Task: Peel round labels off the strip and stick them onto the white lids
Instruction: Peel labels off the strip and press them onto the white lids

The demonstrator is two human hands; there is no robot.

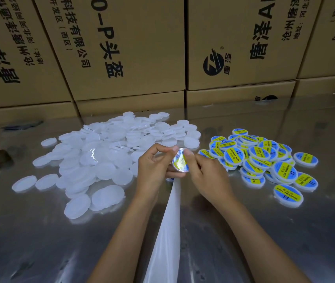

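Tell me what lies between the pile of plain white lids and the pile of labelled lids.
In the head view, both hands, left hand and right hand, hold a labelled lid there, with the white strip trailing toward the camera.

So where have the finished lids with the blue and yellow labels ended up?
In the head view, the labelled lids sit heaped on the metal table, just right of the right hand, across from the plain white lids on the left.
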